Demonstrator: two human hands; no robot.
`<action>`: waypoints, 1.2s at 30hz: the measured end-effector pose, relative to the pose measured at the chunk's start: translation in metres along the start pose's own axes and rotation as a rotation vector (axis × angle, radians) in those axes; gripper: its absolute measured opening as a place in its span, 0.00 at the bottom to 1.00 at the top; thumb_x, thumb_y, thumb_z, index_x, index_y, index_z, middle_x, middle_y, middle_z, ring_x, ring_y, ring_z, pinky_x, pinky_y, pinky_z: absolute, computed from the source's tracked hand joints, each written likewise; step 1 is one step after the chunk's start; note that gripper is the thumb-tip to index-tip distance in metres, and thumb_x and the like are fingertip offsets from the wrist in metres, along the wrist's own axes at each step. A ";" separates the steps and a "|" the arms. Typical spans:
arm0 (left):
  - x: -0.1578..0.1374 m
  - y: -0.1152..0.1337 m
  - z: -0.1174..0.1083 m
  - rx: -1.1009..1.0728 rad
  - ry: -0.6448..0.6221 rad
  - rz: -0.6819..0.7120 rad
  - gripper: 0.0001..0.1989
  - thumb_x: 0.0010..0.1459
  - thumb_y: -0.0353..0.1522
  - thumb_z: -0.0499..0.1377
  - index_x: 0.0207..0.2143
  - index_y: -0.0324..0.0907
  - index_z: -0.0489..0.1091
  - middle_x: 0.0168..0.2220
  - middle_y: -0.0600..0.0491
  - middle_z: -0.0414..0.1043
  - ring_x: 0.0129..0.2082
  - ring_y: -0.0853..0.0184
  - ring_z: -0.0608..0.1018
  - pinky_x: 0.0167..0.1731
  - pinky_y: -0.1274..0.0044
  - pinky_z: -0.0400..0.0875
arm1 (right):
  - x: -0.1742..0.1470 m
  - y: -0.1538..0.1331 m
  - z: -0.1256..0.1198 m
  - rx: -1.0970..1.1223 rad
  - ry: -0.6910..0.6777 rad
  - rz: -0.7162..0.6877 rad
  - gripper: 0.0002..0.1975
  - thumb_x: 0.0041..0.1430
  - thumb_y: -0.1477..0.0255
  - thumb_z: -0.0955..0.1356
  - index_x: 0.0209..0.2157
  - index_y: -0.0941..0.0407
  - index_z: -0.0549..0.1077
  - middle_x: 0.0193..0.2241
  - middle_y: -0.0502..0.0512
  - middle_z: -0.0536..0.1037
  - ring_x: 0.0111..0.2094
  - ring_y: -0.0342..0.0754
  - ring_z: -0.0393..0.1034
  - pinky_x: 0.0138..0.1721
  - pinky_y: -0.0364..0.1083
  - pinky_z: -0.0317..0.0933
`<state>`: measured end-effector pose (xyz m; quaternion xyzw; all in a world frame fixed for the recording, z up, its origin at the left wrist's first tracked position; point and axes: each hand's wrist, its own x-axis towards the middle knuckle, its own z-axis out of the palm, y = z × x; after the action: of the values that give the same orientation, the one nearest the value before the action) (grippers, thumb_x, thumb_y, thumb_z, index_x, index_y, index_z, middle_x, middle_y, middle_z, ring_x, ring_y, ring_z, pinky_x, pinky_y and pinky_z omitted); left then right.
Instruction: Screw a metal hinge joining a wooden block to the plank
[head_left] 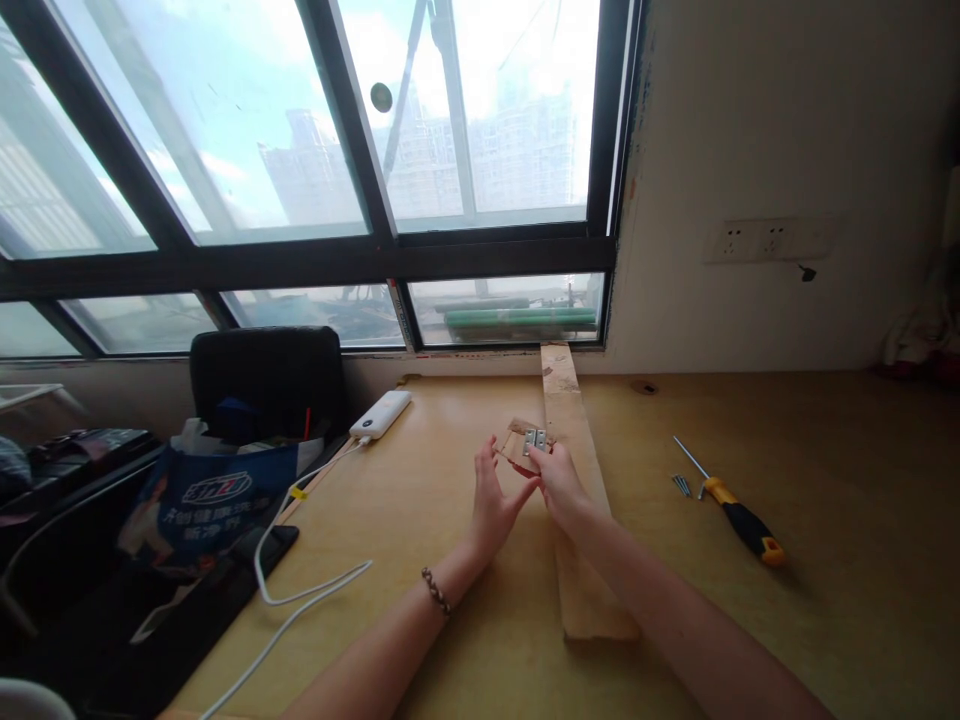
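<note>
A small metal hinge [535, 440] lies flat on a small wooden piece [517, 452] with rough, reddish edges, held above the table. My right hand [566, 485] grips the wooden piece from the right, its thumb pressing on the hinge. From the left, my left hand [495, 505] curves around the same piece, fingertips at its left edge and thumb near its lower edge beside my right hand. Underneath, a long wooden board [581, 440] runs away from me towards the window. Off to the right are a screwdriver [742, 520] with a yellow and black handle and several screws [682, 486].
A white power bank [381, 414] with a white cable [262, 570] lies at the table's left. Beyond that edge are a black chair [266, 385] and a blue bag [210, 500]. The window and wall bound the table [450, 420] at the back.
</note>
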<state>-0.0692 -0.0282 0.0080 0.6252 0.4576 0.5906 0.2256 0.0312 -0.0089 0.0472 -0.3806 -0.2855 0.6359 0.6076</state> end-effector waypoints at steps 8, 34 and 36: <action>0.004 -0.005 0.002 -0.685 -0.279 -0.562 0.21 0.48 0.41 0.61 0.40 0.34 0.70 0.38 0.43 0.74 0.38 0.59 0.76 0.39 0.69 0.69 | 0.004 0.002 -0.002 -0.383 -0.048 -0.098 0.10 0.46 0.78 0.65 0.35 0.59 0.65 0.29 0.54 0.75 0.30 0.45 0.70 0.33 0.43 0.64; 0.061 -0.047 0.051 -0.707 -0.004 -0.602 0.15 0.39 0.37 0.63 0.25 0.34 0.68 0.15 0.61 0.56 0.12 0.82 0.52 0.14 0.83 0.40 | 0.096 -0.035 -0.064 -0.779 0.280 -0.250 0.10 0.40 0.70 0.69 0.27 0.61 0.77 0.21 0.54 0.77 0.23 0.44 0.70 0.20 0.37 0.57; 0.060 -0.047 0.047 -0.725 -0.055 -0.598 0.14 0.39 0.37 0.63 0.22 0.35 0.65 0.14 0.61 0.54 0.12 0.82 0.50 0.14 0.82 0.38 | 0.096 -0.033 -0.063 -0.807 0.275 -0.240 0.08 0.39 0.72 0.69 0.25 0.60 0.76 0.20 0.54 0.76 0.22 0.45 0.71 0.20 0.38 0.59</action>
<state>-0.0466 0.0573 -0.0081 0.3624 0.3757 0.6047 0.6015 0.1045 0.0828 0.0271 -0.6327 -0.4697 0.3418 0.5121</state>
